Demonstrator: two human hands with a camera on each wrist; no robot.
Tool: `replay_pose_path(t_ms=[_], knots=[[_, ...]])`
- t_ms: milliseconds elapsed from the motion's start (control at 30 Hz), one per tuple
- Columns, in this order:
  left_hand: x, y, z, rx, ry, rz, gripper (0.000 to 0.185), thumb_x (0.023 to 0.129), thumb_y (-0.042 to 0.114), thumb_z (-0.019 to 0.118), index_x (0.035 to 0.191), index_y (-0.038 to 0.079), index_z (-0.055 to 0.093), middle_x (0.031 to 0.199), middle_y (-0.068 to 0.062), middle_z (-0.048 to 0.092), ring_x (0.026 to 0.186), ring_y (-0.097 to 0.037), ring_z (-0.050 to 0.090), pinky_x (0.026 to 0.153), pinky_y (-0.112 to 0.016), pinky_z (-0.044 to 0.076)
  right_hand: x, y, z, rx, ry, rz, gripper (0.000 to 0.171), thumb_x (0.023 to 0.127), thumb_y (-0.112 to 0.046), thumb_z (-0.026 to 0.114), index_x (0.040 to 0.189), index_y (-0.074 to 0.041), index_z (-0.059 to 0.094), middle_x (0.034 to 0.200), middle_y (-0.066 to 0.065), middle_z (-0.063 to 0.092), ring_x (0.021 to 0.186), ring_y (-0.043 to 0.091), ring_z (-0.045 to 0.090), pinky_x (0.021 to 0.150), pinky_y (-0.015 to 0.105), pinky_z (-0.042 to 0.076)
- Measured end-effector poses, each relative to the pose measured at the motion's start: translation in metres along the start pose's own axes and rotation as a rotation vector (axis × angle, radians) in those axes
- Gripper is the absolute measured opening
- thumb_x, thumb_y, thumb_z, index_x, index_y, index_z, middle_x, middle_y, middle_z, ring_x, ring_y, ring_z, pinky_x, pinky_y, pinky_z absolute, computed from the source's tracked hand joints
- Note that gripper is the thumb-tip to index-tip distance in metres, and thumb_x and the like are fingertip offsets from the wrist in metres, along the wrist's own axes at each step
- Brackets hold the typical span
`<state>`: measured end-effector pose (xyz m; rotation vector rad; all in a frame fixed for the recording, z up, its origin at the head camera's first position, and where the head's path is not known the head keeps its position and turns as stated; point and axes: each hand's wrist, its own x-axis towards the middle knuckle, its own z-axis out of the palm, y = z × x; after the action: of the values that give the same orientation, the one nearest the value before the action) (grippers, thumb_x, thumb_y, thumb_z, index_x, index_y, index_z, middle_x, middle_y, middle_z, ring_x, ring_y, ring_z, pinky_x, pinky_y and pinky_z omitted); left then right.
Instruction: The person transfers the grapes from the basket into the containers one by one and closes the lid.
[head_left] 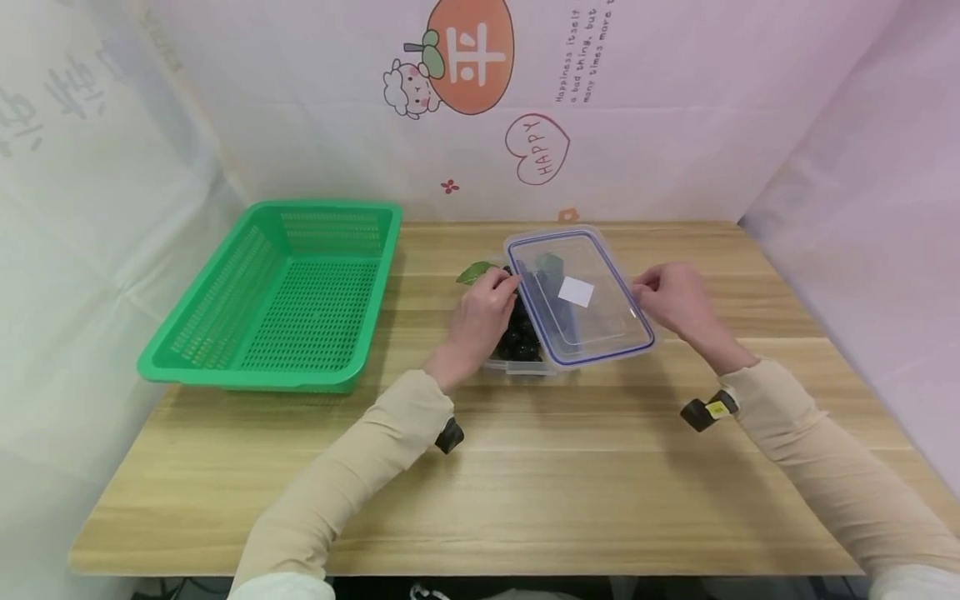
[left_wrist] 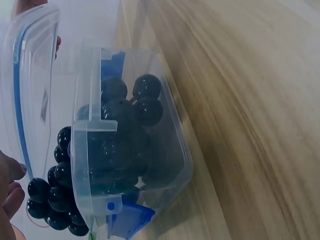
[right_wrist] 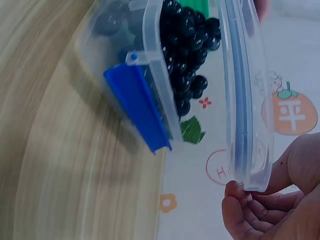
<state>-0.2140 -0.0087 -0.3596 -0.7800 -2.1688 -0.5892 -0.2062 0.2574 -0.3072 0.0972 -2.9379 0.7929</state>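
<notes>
A clear plastic container (head_left: pixel 517 357) full of dark grapes (head_left: pixel 522 337) stands on the wooden table (head_left: pixel 525 483). Its clear lid (head_left: pixel 577 296) with a blue seal is lifted and tilted over the box, shifted to the right. My right hand (head_left: pixel 671 300) pinches the lid's right edge; its fingertips (right_wrist: pixel 240 192) show under the lid (right_wrist: pixel 245 90). My left hand (head_left: pixel 487 308) lies at the box's left side, its curled fingers (left_wrist: pixel 11 182) at the lid's left edge (left_wrist: pixel 30 75). Blue clasps (right_wrist: pixel 137 107) hang open on the container (left_wrist: pixel 170 150).
A green slotted basket (head_left: pixel 285 292) stands to the left of the box, with nothing in it. A green leaf (head_left: pixel 475 272) sticks out behind my left hand. Printed sheets wall in the table at the back and on both sides.
</notes>
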Motion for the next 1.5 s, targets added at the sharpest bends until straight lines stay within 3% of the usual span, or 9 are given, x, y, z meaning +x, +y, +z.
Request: replay_pose_path(t_ms=[233, 433, 600, 700, 800, 933, 1233, 1367, 1500], knots=[[0.004, -0.009, 0.000, 0.023, 0.022, 0.013, 0.010, 0.083, 0.003, 0.069, 0.093, 0.000, 0.072, 0.093, -0.010, 0.066, 0.086, -0.020, 0.066, 0.076, -0.026, 0.055, 0.003, -0.009, 0.000, 0.040, -0.001, -0.027, 0.026, 0.090, -0.009, 0.054, 0.099, 0.012, 0.066, 0.091, 0.029, 0.066, 0.071, 0.028, 0.057, 0.051, 0.026, 0.042], [0.006, -0.012, -0.007, -0.033, 0.046, 0.035, 0.013, 0.085, 0.003, 0.067, 0.096, -0.002, 0.072, 0.094, -0.012, 0.067, 0.088, -0.022, 0.066, 0.080, -0.028, 0.055, 0.004, -0.006, 0.000, 0.126, -0.010, -0.028, 0.029, 0.091, -0.013, 0.054, 0.105, 0.010, 0.065, 0.098, 0.028, 0.066, 0.081, 0.027, 0.060, 0.058, 0.020, 0.045], [0.003, -0.014, -0.018, -0.079, 0.069, 0.019, 0.015, 0.083, 0.003, 0.068, 0.097, -0.003, 0.072, 0.094, -0.013, 0.068, 0.086, -0.023, 0.068, 0.076, -0.028, 0.056, 0.004, -0.001, 0.002, 0.422, -0.048, -0.045, 0.033, 0.094, -0.017, 0.054, 0.116, 0.007, 0.062, 0.095, 0.009, 0.071, 0.077, 0.008, 0.063, 0.063, 0.013, 0.049], [0.006, -0.015, -0.022, -0.101, 0.096, 0.012, 0.015, 0.085, 0.003, 0.066, 0.097, -0.004, 0.072, 0.094, -0.015, 0.068, 0.085, -0.024, 0.069, 0.075, -0.028, 0.056, 0.004, 0.003, -0.001, 0.713, -0.074, -0.097, 0.024, 0.096, -0.012, 0.052, 0.111, -0.001, 0.067, 0.086, -0.007, 0.071, 0.071, 0.002, 0.063, 0.062, 0.015, 0.052], [0.011, -0.017, -0.024, -0.165, 0.145, -0.003, 0.015, 0.086, 0.004, 0.065, 0.096, -0.006, 0.071, 0.094, -0.017, 0.068, 0.085, -0.026, 0.069, 0.076, -0.029, 0.056, 0.005, 0.004, -0.004, 0.940, -0.096, -0.174, 0.022, 0.094, -0.004, 0.053, 0.102, -0.012, 0.072, 0.088, -0.010, 0.072, 0.073, 0.003, 0.067, 0.064, 0.015, 0.053], [0.018, -0.019, -0.026, -0.269, 0.221, -0.039, 0.015, 0.085, 0.002, 0.066, 0.095, -0.008, 0.071, 0.092, -0.019, 0.068, 0.084, -0.027, 0.068, 0.074, -0.030, 0.056, 0.008, 0.000, -0.004, 1.025, -0.015, -0.251, 0.030, 0.088, 0.006, 0.059, 0.098, -0.018, 0.074, 0.095, -0.011, 0.072, 0.082, 0.002, 0.068, 0.072, 0.012, 0.052], [0.028, -0.014, -0.030, -0.504, 0.308, -0.204, 0.019, 0.087, 0.009, 0.066, 0.099, -0.006, 0.071, 0.094, -0.019, 0.068, 0.082, -0.026, 0.068, 0.073, -0.028, 0.056, 0.012, -0.015, 0.006, 1.068, 0.316, -0.396, 0.011, 0.083, 0.003, 0.067, 0.083, -0.005, 0.074, 0.072, -0.004, 0.072, 0.064, 0.006, 0.067, 0.067, 0.016, 0.054], [0.031, -0.011, -0.033, -0.603, 0.298, -0.333, 0.019, 0.087, 0.009, 0.067, 0.097, -0.006, 0.072, 0.091, -0.019, 0.068, 0.079, -0.027, 0.067, 0.071, -0.028, 0.056, 0.015, -0.021, 0.005, 1.065, 0.349, -0.355, 0.003, 0.082, -0.005, 0.071, 0.083, -0.004, 0.073, 0.070, -0.005, 0.071, 0.061, 0.005, 0.064, 0.064, 0.016, 0.052], [0.032, -0.011, -0.035, -0.626, 0.211, -0.514, 0.019, 0.086, 0.012, 0.068, 0.098, -0.003, 0.072, 0.092, -0.019, 0.071, 0.076, -0.024, 0.067, 0.067, -0.022, 0.055, 0.019, -0.024, 0.007, 1.028, 0.298, -0.249, 0.005, 0.084, -0.007, 0.069, 0.080, -0.005, 0.072, 0.067, -0.006, 0.068, 0.058, 0.005, 0.059, 0.061, 0.014, 0.050]])
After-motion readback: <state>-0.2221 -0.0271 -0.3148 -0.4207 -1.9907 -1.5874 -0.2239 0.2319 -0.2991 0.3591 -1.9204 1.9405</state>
